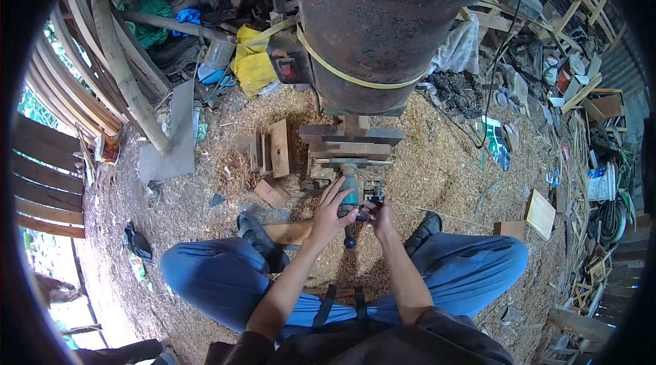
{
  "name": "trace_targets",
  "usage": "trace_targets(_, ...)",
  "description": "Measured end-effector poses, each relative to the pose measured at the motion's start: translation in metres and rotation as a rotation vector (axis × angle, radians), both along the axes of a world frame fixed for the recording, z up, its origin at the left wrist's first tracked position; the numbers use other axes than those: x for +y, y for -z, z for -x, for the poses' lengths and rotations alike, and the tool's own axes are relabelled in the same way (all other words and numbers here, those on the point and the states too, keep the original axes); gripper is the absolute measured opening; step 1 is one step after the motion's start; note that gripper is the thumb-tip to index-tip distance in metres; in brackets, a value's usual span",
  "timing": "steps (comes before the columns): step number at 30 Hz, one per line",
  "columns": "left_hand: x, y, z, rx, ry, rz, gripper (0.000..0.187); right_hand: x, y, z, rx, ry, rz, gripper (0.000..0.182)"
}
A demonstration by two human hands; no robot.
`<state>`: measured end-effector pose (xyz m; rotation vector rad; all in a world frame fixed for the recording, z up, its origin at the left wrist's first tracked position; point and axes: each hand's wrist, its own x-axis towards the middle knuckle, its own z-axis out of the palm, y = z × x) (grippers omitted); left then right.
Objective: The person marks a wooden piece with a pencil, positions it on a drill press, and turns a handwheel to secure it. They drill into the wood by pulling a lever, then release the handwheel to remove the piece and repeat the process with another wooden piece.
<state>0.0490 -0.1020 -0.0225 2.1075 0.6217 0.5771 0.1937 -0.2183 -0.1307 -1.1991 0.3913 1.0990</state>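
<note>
A green cylindrical metal fitting (350, 194) stands between my knees, with a black ball-ended lever (350, 242) pointing towards me. My left hand (331, 216) is wrapped around its left side, fingers lying along the green body and thumb near its lower end. Just to the right, my right hand (383, 220) is closed with its fingertips by small dark parts (370, 209) beside the fitting. What those fingers hold is too small to make out. Flat boards (352, 151) lie across just beyond the fitting.
A large rusty drum (383, 23) with a yellow strap rises ahead. Wood blocks (279, 148) lie left of the boards, among wood shavings (437, 160). A yellow cloth (254, 64) and a grey sheet (171, 136) are at the left. Scrap wood (540, 214) lies right.
</note>
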Motion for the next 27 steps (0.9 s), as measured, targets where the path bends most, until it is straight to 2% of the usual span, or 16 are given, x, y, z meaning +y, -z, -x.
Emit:
trace_targets(1, 0.001, 0.000, 0.001, 0.001, -0.001, 0.000, 0.063, -0.001, -0.008, -0.001, -0.161, -0.117, 0.136, 0.065)
trace_targets(2, 0.000, -0.001, 0.000, -0.001, -0.006, -0.006, 0.063, 0.007, 0.020, 0.004, -0.610, -0.016, 0.186, 0.060)
trace_targets(3, -0.001, 0.000, 0.000, -0.003, -0.011, -0.010, 0.064, 0.005, 0.013, 0.008, -0.611, -0.018, 0.190, 0.060)
trace_targets(5, -0.002, 0.003, 0.000, -0.006, -0.012, -0.009, 0.063, -0.004, -0.013, 0.014, -1.690, -0.307, 0.612, 0.057)
trace_targets(6, -0.001, 0.004, 0.000, -0.010, -0.013, -0.012, 0.063, -0.005, -0.026, 0.010, -1.495, -0.439, 0.595, 0.059)
trace_targets(7, 0.000, 0.002, -0.001, -0.011, -0.015, -0.015, 0.063, -0.003, -0.033, 0.005, -1.497, -0.438, 0.592, 0.059)
trace_targets(9, -0.001, 0.000, 0.000, -0.005, -0.015, 0.011, 0.058, -0.001, -0.039, 0.001, -1.340, -0.527, 0.578, 0.058)
trace_targets(11, 0.000, 0.001, 0.001, -0.010, -0.011, -0.014, 0.059, -0.002, -0.034, 0.001, -1.342, -0.477, 0.571, 0.052)
trace_targets(13, 0.000, 0.003, -0.001, -0.019, -0.004, -0.040, 0.060, -0.004, -0.012, -0.004, -1.290, -0.324, 0.356, 0.051)
trace_targets(16, 0.000, 0.003, 0.000, -0.015, -0.009, -0.036, 0.059, 0.000, -0.002, -0.002, -1.181, -0.290, 0.340, 0.052)
trace_targets(20, 0.001, 0.003, 0.000, -0.019, -0.005, -0.018, 0.059, 0.001, -0.012, -0.002, -1.128, -0.319, 0.344, 0.052)
trace_targets(25, -0.001, 0.002, -0.001, -0.001, -0.007, -0.016, 0.060, -0.004, -0.002, 0.004, -1.328, -0.369, 0.371, 0.053)
trace_targets(27, -0.001, 0.000, -0.001, 0.001, -0.012, -0.012, 0.057, -0.002, 0.014, 0.006, -1.230, -0.282, 0.313, 0.055)
